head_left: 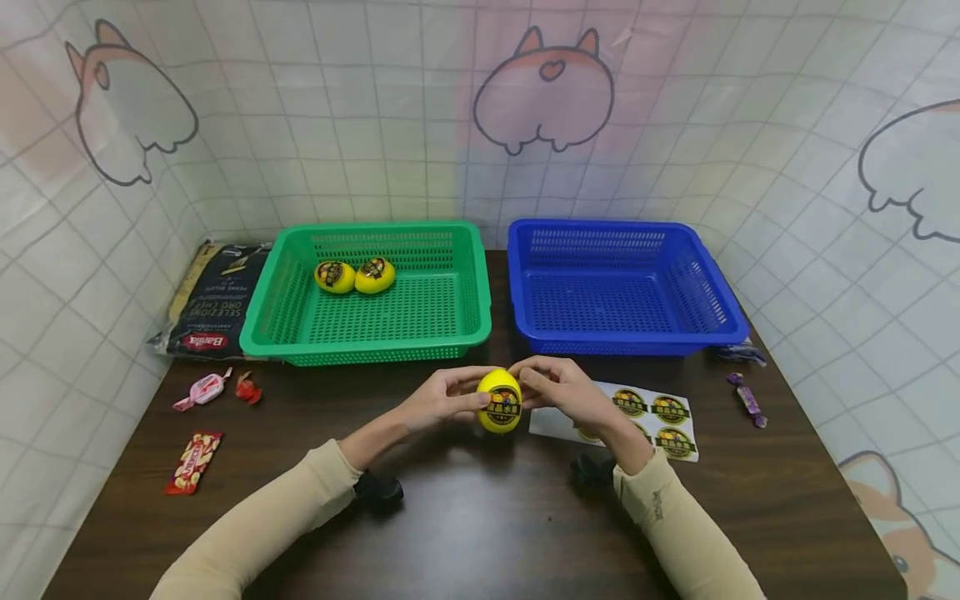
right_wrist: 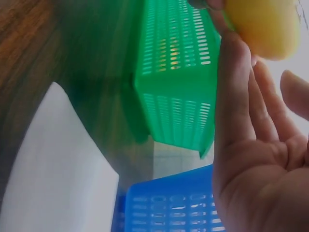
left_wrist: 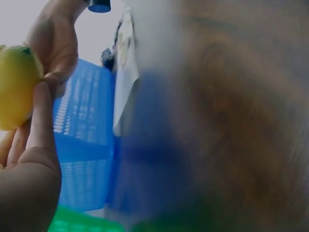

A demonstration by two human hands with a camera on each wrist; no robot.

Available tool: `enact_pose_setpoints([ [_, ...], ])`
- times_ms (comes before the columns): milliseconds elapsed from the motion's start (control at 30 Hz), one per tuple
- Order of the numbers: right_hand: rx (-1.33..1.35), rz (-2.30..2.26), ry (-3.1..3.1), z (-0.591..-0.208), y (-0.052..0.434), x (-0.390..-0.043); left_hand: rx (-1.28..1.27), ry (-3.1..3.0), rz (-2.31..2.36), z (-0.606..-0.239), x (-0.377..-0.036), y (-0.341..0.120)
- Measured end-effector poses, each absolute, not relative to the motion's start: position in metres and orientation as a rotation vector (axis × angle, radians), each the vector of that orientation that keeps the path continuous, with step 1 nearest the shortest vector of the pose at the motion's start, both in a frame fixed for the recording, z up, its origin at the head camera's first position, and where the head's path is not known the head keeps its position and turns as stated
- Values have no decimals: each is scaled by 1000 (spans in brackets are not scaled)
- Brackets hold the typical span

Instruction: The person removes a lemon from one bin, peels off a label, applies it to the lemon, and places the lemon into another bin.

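Note:
A yellow lemon [head_left: 497, 379] with a round black fruit sticker [head_left: 504, 406] on its front is held up over the table. My left hand [head_left: 444, 400] grips it from the left, thumb on the front and fingers behind; the left wrist view also shows this lemon [left_wrist: 17, 89]. On its other side is my right hand [head_left: 566, 390], fingertips right at the lemon's edge. In the right wrist view that hand's fingers [right_wrist: 234, 96] reach toward the lemon [right_wrist: 263, 24], the thumb apart. A white sticker sheet [head_left: 686, 452] lies partly under the right forearm.
Behind the hands stand a green basket [head_left: 367, 353] with two stickered lemons [head_left: 334, 277] and a blue basket [head_left: 600, 343]. A pasta bag [head_left: 217, 300] leans by the green one. Wrapped candies [head_left: 202, 389] and a red snack packet [head_left: 194, 462] lie left, a purple candy [head_left: 747, 402] right.

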State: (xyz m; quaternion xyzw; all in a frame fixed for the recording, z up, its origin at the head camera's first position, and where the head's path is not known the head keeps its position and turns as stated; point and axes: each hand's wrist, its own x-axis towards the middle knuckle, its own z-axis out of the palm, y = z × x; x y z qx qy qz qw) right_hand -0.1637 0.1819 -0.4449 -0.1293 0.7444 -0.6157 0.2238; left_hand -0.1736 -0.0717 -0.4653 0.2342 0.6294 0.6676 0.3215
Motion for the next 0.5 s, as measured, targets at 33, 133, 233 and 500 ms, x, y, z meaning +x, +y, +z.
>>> enact_pose_setpoints([
  [33, -345, -1705, 2072, -443, 182, -165, 641, 1699, 1720, -460, -175, -74],
  [133, -308, -1724, 2120, -437, 182, -169, 714, 1786, 1635, -442, -179, -81],
  [233, -289, -1720, 2157, -431, 179, -173, 775, 1819, 1581, -422, -184, -89],
  [500, -324, -1630, 2287, -425, 160, -185, 870, 1976, 1574, -371, -213, -104],
])
